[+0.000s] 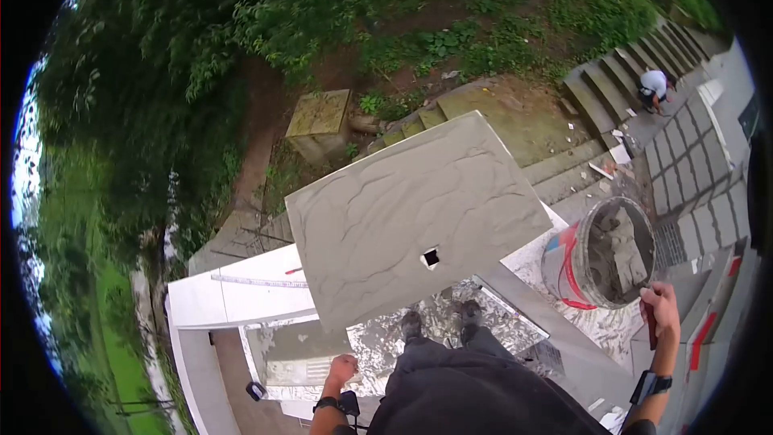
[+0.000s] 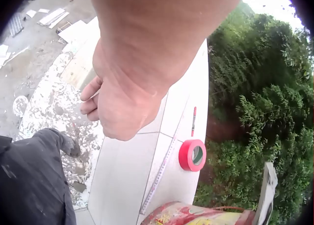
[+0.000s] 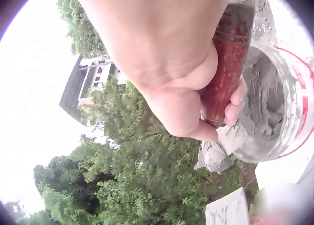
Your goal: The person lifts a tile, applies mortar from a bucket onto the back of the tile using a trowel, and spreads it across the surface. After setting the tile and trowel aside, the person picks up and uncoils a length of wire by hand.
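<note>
We clasp a red handle [image 3: 228,68] in our right grip [image 1: 663,304], beside the mortar bucket [image 1: 565,270] at right. Our left grip [image 1: 343,369] is released, nearer than the grey slab [image 1: 419,201]

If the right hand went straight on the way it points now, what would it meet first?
Probably the rim of the round red-and-white plastic bucket holding wet grey mortar, beside the right hand in the head view; depth between them is unclear.
</note>
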{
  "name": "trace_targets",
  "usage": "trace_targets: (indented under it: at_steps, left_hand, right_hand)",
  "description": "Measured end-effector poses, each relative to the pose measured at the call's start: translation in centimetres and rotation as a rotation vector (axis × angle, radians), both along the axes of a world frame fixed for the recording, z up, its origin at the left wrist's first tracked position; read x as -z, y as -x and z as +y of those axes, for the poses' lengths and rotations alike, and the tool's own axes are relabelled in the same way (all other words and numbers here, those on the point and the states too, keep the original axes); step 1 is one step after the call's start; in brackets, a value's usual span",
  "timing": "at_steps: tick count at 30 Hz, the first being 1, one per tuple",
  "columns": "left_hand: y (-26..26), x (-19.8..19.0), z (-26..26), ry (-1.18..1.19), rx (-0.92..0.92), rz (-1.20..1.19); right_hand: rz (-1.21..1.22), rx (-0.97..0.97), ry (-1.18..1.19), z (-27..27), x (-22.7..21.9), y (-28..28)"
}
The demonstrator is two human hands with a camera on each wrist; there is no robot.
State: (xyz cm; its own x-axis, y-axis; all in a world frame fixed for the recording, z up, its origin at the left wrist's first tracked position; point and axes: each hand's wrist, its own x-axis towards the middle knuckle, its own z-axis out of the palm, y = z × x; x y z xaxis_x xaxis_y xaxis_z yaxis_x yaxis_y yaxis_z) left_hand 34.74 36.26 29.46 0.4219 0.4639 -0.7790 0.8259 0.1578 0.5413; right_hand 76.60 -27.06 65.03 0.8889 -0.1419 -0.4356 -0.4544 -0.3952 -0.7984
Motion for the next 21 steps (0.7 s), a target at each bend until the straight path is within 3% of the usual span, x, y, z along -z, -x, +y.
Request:
trace_targets:
  at_steps: [2, 5, 7, 9, 11, 13, 17, 18, 20, 21]
  left_hand:
    - [2.9, 1.1, 0.5, 0.010, -0.048, 0.018]
    - [6.6, 2.7, 1.3, 0.034, 0.033, 0.026]
    - [8.0, 3.1, 1.5, 0.081, -0.076, 0.093]
    - [9.2, 3.2, 2.3, 0.115, -0.100, 0.064]
    - [10.2, 3.6, 3.3, 0.097, -0.113, 0.050]
    - [11.4, 4.1, 4.3, 0.110, -0.156, 0.004]
    - [13.5, 5.1, 6.7, 0.212, -0.416, -0.110]
    - [14.4, 6.6, 7.3, 0.264, -0.447, -0.142]
    - [14.5, 5.4, 6.9, 0.235, -0.459, -0.062]
    - [14.5, 5.2, 7.1, 0.341, -0.453, -0.061]
  right_hand:
    - [-0.020, -0.064, -0.032, 5.3, -2.2, 0.8]
    - [-0.140, -0.244, -0.063, 12.6, -3.5, 1.8]
    - [-0.239, -0.177, 0.017, 19.7, -3.8, 3.5]
    - [-0.464, -0.570, 0.364, 24.8, -2.6, 3.5]
    - [-0.893, -0.662, 0.592, 33.0, -1.0, 4.7]
    - [-1.039, -0.766, 0.765, 38.0, 2.2, 3.9]
    - [-0.963, -0.654, 0.714, 40.2, 1.2, 4.6]
    - [-0.959, -0.645, 0.733, 39.7, -0.2, 4.8]
    - [-0.799, -0.609, 0.765, 37.9, -2.9, 4.9]
    - [-0.773, -0.570, 0.795, 36.7, -3.5, 4.8]
